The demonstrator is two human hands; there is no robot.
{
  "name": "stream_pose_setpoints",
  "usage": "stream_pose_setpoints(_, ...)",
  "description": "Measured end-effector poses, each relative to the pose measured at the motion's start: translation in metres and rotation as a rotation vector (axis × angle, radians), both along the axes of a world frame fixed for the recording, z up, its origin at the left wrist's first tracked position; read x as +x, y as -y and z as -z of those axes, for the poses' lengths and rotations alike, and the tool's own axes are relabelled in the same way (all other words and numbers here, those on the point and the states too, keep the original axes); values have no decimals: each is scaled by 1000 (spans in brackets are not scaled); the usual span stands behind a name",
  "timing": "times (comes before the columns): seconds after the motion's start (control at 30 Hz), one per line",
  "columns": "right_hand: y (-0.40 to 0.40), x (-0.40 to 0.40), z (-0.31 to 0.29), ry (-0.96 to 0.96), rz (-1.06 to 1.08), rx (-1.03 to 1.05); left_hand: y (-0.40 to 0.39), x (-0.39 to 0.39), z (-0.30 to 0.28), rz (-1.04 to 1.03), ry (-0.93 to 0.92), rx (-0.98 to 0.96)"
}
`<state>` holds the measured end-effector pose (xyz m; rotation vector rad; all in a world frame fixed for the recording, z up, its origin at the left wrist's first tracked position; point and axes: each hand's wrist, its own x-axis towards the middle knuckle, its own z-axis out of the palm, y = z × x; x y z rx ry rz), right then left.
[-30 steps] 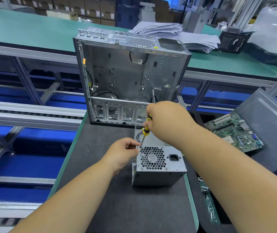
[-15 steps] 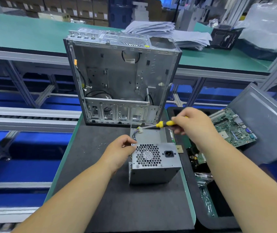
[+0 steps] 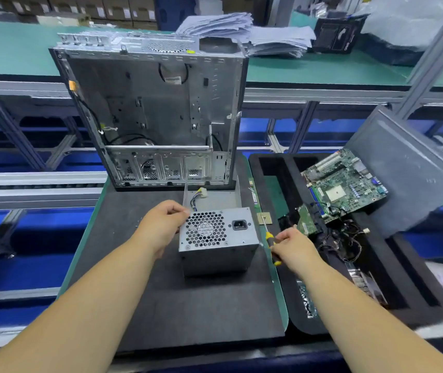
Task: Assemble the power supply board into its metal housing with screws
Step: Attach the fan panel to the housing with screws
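A grey metal power supply box point(image 3: 219, 239) sat upright on the dark counter point(image 3: 188, 305), its honeycomb fan grille and black power socket facing up. Its rear section lay open, showing coloured wires with a white plug. A yellow-and-black screwdriver point(image 3: 268, 235) lay just beside its right edge.
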<state>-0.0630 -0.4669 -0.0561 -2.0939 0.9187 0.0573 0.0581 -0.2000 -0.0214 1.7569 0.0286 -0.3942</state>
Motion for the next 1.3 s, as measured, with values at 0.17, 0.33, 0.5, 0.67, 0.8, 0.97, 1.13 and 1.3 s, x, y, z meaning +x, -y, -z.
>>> stream_pose_setpoints(0.17, 4, -10, 20, -162, -174, -226, -2, -8, 1, -27, -31, 5)
stream_pose_setpoints(0.33, 3, -16, 22, -176, -285, -282, -1, -17, -1, -18, -99, -10)
stream_pose_setpoints(0.5, 0, -4, -10, 61, -262, -126, 0, -21, -6, 21, -103, 4)
stream_pose_setpoints(0.67, -22, 17, -56, 256, -401, 156, -2, -25, -14, 49, -91, 10)
stream_pose_setpoints(0.8, -25, 28, -66, 193, -460, 75, -10, -32, -17, 127, -55, -16)
stream_pose_setpoints(0.97, -23, 19, -64, 223, -514, 82, -23, -38, -18, 206, 28, -25)
stream_pose_setpoints(1.13, -26, 10, -56, 312, -559, 100, -31, -46, -16, 259, 107, 27)
stream_pose_setpoints(1.3, -20, 3, -45, 248, -671, 26, -33, -54, -13, 353, 102, 101)
